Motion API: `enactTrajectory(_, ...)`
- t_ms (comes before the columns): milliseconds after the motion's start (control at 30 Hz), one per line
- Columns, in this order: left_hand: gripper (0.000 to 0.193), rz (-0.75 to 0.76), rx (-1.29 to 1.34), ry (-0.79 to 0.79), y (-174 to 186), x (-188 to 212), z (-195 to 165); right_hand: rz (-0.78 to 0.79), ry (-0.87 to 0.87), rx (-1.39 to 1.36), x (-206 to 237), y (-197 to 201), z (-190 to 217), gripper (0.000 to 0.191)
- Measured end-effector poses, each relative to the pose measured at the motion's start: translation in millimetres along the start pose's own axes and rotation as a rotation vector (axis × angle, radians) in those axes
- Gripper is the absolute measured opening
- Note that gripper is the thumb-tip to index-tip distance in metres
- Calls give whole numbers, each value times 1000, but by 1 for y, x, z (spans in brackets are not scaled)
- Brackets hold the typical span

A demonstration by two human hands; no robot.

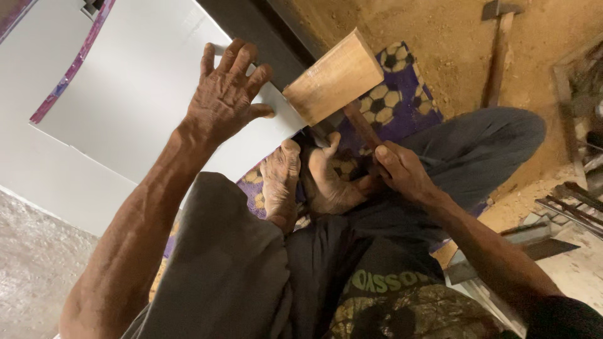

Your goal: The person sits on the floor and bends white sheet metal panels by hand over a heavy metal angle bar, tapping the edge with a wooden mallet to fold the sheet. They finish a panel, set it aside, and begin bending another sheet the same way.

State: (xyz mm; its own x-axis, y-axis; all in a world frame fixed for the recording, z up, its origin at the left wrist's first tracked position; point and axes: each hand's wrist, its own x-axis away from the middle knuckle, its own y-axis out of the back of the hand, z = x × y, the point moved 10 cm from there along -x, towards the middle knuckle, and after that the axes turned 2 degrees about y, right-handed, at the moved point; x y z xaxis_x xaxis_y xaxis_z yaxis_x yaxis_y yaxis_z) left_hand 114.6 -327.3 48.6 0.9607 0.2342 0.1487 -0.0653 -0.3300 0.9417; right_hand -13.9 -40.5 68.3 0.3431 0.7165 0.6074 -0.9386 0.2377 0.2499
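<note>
Blocky pale wooden mallet [333, 78], dark handle

Makeshift floor-level metalwork workshop, hammer [498, 50] lying on dirt floor [452, 44] at one o'clock, metal scraps [565, 207] piling at three o'clock

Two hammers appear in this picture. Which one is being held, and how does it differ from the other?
The wooden mallet, gripped by the right hand. The other hammer lies untouched on the sandy ground behind, with a smaller dark head.

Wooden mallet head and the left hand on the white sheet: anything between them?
Head view: nothing. The block-shaped wooden mallet head sits just beside the left hand, over bare flat white metal sheet.
</note>
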Motion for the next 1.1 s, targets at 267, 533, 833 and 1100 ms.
enactTrajectory(267, 80, -26, 13, 5, 4, -3, 0, -141, 136, 52, 13, 18, 18, 50)
enactTrajectory(533, 79, -71, -3, -22, 5, -1, -4, -304, 683, -91, 50, 40, 26, 44)
enactTrajectory(833, 77, -70, 3, -22, 7, -2, -5, -375, 554, 6, 52, 51, 18, 37)
enactTrajectory(1100, 79, -11, 24, 32, 3, -2, -1, -413, 213, -47, 32, 66, -1, 39)
